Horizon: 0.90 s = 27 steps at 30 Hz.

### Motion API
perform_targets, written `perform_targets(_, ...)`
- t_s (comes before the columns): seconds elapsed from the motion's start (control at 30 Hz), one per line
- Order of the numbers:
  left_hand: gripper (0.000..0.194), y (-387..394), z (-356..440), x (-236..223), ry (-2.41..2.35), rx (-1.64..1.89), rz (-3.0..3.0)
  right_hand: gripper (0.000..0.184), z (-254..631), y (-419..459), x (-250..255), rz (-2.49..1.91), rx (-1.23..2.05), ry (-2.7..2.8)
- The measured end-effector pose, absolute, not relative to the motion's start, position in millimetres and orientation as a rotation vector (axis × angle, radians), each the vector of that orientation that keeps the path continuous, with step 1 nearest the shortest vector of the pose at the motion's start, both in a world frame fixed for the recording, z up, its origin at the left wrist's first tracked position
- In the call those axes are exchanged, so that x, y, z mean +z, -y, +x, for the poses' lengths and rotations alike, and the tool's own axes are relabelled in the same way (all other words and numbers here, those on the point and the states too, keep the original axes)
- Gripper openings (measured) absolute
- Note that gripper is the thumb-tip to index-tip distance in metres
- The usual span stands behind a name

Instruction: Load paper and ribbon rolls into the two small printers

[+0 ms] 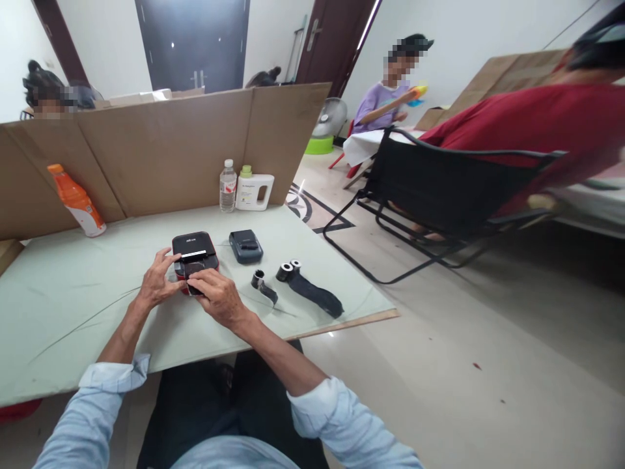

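- Head camera: a black-topped label printer (194, 245) (type judged from shape and nearby rolls) is seen flat on the pale green tabletop (100, 277), directly before the seated person; red is shown low along its sides.
- Left hand (159, 280): thumb and index finger are parted and set against the printer's left side, presumably so that the body is steadied; whether it is firmly gripped cannot be told.
- Right hand (219, 299): fingers are bent over the near right part, fingertips close to the left thumb; whether anything is pinched there cannot be told. Access to the near end is probably eased by this position.
- Orientation: long axis is judged to run from near to far, leaning slightly left at the far end; the lettered lid is pointed away from the body, and a pale bar is seen crosswise at mid-length.
- Right of the printer: a dark grey device (246, 247), a small roll (257, 279) and a black strip (316, 294) are laid apart, probably within easy reach.
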<state>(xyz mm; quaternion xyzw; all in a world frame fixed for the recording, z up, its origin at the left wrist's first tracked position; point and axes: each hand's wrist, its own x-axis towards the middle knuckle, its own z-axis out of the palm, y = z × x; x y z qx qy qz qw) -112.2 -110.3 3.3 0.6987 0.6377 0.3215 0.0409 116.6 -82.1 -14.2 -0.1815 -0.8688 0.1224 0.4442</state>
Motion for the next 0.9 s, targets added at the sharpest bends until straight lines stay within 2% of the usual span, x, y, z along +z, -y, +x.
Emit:
perform_targets(0.07,0.067,110.4,-111.8,1.9,-1.952,0.970,2.131,0.036,122.5,74.8,-14.4,-0.484,0.306,2.095)
perform_targets(0.2,0.070,111.5,-109.5,2.0,-1.943,0.945,2.126,0.068,132.3,45.4,-20.0,-0.651,0.376,2.015)
perform_targets(0.3,0.074,112.4,-107.4,0.3,-1.949,0.952,2.158,0.082,134.4,22.7,-28.7,-0.723,0.516,2.131)
perform_targets(0.43,0.073,111.2,-105.2,-4.6,-1.972,0.970,2.185,0.081,135.3,9.0,-40.1,-0.737,0.616,2.193)
perform_targets(0.7,0.068,109.6,-101.1,-4.7,-2.060,0.885,2.203,0.077,134.4,8.8,-43.6,-0.784,0.615,2.191)
perform_targets(0.9,0.077,113.3,-95.6,-6.7,-2.123,0.849,2.197,0.084,130.7,21.1,-44.0,-0.806,0.666,2.180)
